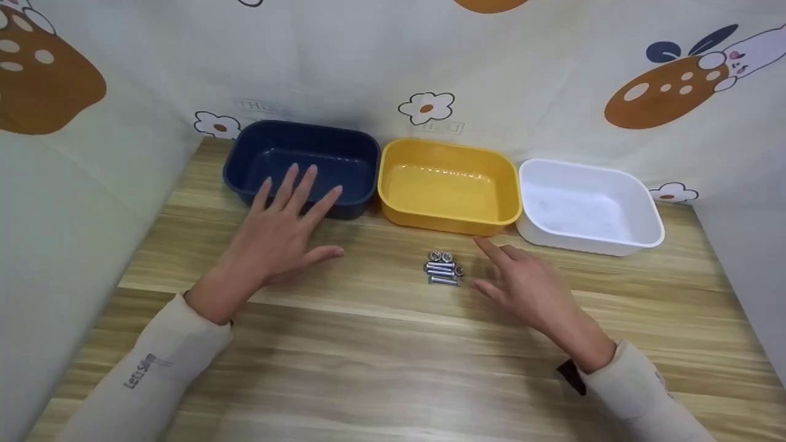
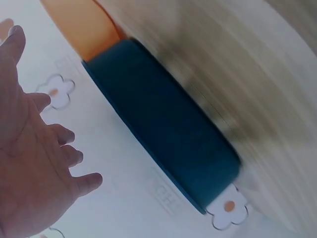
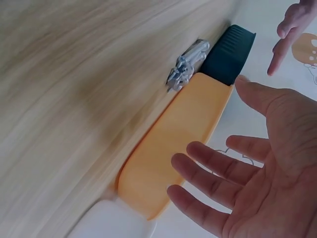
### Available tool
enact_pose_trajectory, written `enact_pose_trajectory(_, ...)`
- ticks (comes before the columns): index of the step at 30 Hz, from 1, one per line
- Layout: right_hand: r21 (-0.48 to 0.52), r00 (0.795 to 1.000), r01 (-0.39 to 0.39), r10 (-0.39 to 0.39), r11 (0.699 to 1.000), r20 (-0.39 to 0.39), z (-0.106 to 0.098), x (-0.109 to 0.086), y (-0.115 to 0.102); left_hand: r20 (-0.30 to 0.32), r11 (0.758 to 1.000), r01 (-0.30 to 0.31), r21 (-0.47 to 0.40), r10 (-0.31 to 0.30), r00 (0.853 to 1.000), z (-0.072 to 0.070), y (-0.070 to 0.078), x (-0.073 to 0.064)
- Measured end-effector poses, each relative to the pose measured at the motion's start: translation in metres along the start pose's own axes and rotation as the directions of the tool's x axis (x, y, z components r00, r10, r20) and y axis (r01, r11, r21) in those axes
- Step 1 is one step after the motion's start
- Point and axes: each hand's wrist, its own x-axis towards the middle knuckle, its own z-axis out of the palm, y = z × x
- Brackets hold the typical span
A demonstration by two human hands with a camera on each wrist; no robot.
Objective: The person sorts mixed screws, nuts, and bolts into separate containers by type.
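Note:
My left hand (image 1: 273, 242) is held with spread, straight fingers over the front rim of the dark blue bin (image 1: 301, 132). In the left wrist view its palm (image 2: 29, 163) shows nothing held. My right hand (image 1: 534, 288) hovers just right of a small group of metal bolts (image 1: 443, 270), its index finger extended toward the front of the yellow bin (image 1: 451, 190). Two round nuts or washers (image 1: 441, 256) lie at the far end of the bolts. In the right wrist view the right palm (image 3: 277, 168) faces the camera with loose fingers, apart from the hardware pile (image 3: 188, 64).
A white bin (image 1: 589, 205) stands right of the yellow one, the three bins side by side in a row. Behind them hangs a printed cloth (image 1: 344, 61) with flowers and fruit. The wood-grain tabletop (image 1: 368, 368) runs toward me.

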Motion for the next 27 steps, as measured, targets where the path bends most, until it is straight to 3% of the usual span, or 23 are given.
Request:
enact_pose_trajectory(4, 0.053, 1.0, -0.008, 0.008, 0.999, 0.007, 0.001, 0.002, -0.002, 0.014, 0.999, 0.035, -0.019, -0.035, 0.999, 0.003, -0.013, 0.003)
enact_pose_trajectory(7, 0.146, 1.0, -0.015, 0.012, 0.989, 0.023, 0.002, 0.004, -0.004, 0.035, 0.998, 0.058, -0.036, -0.057, 0.998, 0.007, -0.02, 0.005)
enact_pose_trajectory(12, 0.305, 0.997, -0.048, 0.027, 0.951, 0.072, 0.003, 0.007, -0.009, 0.073, 0.992, 0.108, -0.066, -0.104, 0.992, 0.012, -0.031, 0.007)
enact_pose_trajectory(18, 0.417, 0.991, -0.096, 0.05, 0.904, 0.121, 0.005, 0.013, -0.014, 0.088, 0.982, 0.154, -0.11, -0.145, 0.986, 0.013, -0.044, 0.004)
enact_pose_trajectory(27, 0.617, 0.97, -0.185, 0.042, 0.765, 0.238, 0.015, 0.023, -0.019, 0.09, 0.95, 0.246, -0.195, -0.232, 0.969, 0.011, -0.065, 0.005)
